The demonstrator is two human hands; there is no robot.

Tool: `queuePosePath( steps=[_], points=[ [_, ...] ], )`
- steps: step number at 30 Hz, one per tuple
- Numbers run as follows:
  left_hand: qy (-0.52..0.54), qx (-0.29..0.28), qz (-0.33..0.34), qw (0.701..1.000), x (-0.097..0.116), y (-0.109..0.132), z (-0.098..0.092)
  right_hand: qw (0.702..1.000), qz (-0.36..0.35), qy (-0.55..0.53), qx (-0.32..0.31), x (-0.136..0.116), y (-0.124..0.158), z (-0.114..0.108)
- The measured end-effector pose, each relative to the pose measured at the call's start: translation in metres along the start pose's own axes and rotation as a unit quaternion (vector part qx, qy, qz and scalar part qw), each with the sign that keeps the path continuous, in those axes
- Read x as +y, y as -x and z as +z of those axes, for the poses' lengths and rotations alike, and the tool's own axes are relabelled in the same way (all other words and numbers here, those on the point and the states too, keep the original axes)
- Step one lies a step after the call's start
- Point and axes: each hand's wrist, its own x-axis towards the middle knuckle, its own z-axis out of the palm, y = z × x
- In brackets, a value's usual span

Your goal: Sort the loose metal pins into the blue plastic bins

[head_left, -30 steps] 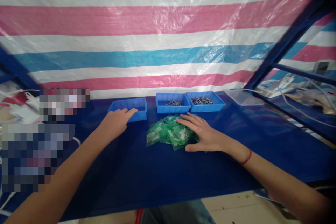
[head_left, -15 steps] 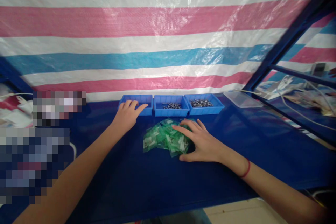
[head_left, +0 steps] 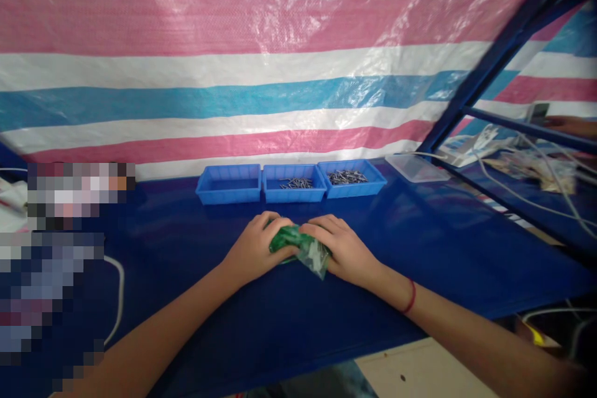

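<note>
A bunched pile of small green-and-clear plastic bags lies on the blue table, squeezed between my two hands. From the left, my left hand curls round the bags with its thumb across the front. My right hand wraps the other side, with a clear bag corner sticking out beneath its fingers. Beyond the hands stand the middle blue bin, with some metal screws or nails in it, and the right blue bin, holding a fuller heap of them. No contents show in the left blue bin.
A clear plastic lid or tray lies right of the bins. A blue metal frame rises at the right; past it are cables, bags and another person's hand. A white cable curves at left. Striped sheeting hangs behind.
My left hand has come down from the left bin to the bags. Both hands have closed on the spread-out pile and pressed it into a tighter bunch.
</note>
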Motion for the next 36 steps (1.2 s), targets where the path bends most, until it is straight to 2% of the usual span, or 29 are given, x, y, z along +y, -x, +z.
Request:
queuePosePath(
  steps=[4, 6, 7, 9, 12, 16, 19, 22, 25, 27, 29, 31, 34, 36],
  points=[
    [0.041, 0.078, -0.056, 0.995, -0.001, 0.003, -0.003, 0.992, 0.049, -0.053, 0.102, 0.014, 0.004, 0.002],
    [0.032, 0.101, -0.068, 0.992, -0.001, 0.004, -0.003, 0.990, 0.077, -0.018, 0.113, 0.017, 0.005, 0.001],
    [0.020, 0.102, -0.067, 0.992, 0.000, 0.004, -0.002, 0.991, 0.084, 0.006, 0.100, 0.016, 0.005, 0.001],
    [-0.004, 0.087, -0.051, 0.995, 0.003, 0.005, -0.001, 0.995, 0.078, 0.044, 0.053, 0.011, 0.006, -0.001],
    [-0.022, 0.015, -0.003, 1.000, 0.008, 0.007, 0.000, 0.997, 0.045, 0.054, -0.011, 0.000, 0.006, -0.001],
    [-0.044, -0.058, 0.016, 0.997, 0.017, 0.009, 0.001, 0.999, 0.039, 0.006, -0.022, -0.010, 0.002, 0.007],
    [-0.076, -0.067, 0.000, 0.995, 0.025, 0.011, 0.003, 0.994, 0.086, -0.056, 0.042, -0.011, -0.003, 0.017],
    [-0.099, -0.049, -0.020, 0.994, 0.030, 0.013, 0.006, 0.979, 0.107, -0.127, 0.114, -0.009, -0.009, 0.020],
    [-0.111, -0.026, -0.029, 0.993, 0.032, 0.014, 0.005, 0.968, 0.097, -0.150, 0.174, -0.003, -0.019, 0.009],
    [-0.107, -0.021, -0.010, 0.994, 0.033, 0.015, 0.003, 0.969, 0.086, -0.102, 0.207, 0.004, -0.030, -0.001],
    [-0.096, -0.030, 0.023, 0.995, 0.033, 0.016, 0.000, 0.981, 0.059, -0.009, 0.185, 0.013, -0.044, -0.010],
    [-0.088, -0.045, 0.048, 0.994, 0.032, 0.017, -0.001, 0.988, 0.042, 0.076, 0.131, 0.023, -0.060, -0.014],
    [-0.082, -0.068, 0.056, 0.993, 0.031, 0.019, 0.000, 0.988, 0.025, 0.147, 0.040, 0.035, -0.076, -0.013],
    [-0.081, -0.074, 0.053, 0.993, 0.030, 0.019, 0.001, 0.986, 0.025, 0.166, 0.012, 0.039, -0.081, -0.011]
  ],
)
